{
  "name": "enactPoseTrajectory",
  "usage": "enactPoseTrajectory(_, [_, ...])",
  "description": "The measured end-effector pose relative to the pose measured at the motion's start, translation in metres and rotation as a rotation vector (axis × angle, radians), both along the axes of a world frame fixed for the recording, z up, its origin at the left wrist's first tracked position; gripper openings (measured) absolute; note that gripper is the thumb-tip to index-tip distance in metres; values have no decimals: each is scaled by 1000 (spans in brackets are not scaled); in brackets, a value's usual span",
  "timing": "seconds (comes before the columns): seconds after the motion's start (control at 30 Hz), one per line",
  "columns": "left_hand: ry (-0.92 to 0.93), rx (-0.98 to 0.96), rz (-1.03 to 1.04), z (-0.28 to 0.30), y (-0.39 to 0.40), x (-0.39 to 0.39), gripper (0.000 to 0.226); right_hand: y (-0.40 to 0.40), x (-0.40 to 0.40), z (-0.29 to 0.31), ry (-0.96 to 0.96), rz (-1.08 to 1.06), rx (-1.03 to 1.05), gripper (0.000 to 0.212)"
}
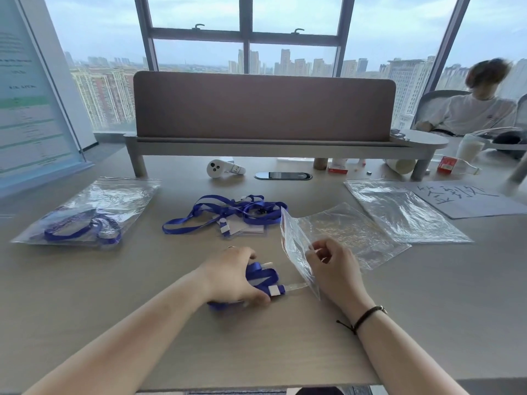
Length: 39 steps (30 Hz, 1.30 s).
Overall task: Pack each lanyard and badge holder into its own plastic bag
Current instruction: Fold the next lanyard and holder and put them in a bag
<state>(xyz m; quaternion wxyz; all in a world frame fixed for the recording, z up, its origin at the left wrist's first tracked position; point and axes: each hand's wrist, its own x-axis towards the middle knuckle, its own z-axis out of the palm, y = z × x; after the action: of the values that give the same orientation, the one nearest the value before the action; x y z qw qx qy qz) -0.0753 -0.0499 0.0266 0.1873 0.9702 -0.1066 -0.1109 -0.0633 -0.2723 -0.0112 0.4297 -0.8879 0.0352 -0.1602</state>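
Note:
My left hand grips a bunched blue lanyard with its clear badge holder, whose end touches the mouth of a clear plastic bag. My right hand pinches the upper lip of that bag and holds the mouth open. A tangle of loose blue lanyards and badge holders lies in the middle of the desk. At the left lies a filled bag with a blue lanyard inside.
A stack of empty plastic bags lies at the right beside a sheet of paper with handwriting. A white controller, a desk riser, bottles and small boxes stand at the back. A seated person is at the far right.

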Motion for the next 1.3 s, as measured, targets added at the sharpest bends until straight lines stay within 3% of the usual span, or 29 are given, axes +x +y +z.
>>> enactPoseTrajectory(0.2, [4, -75, 36, 1, 0, 1, 75, 0, -1, 1, 6, 3, 6, 3])
enactPoseTrajectory(0.53, [-32, -331, 70, 14, 13, 0, 76, 3, -4, 3, 0, 43, -22, 3])
enactPoseTrajectory(0.77, [-146, -312, 34, 25, -9, -2, 81, 4, -7, 3, -53, 42, 1, 6])
enactPoseTrajectory(0.93, [-152, -165, 43, 25, -19, 3, 87, 6, -10, 3, -120, 61, 17, 9])
enactPoseTrajectory(1.13, [-192, -54, 32, 27, -45, 1, 74, 13, -16, 3, -193, 132, -54, 9])
enactPoseTrajectory(1.3, [-124, -115, 90, 28, -56, 10, 60, 13, -17, 3, -239, 149, 36, 13])
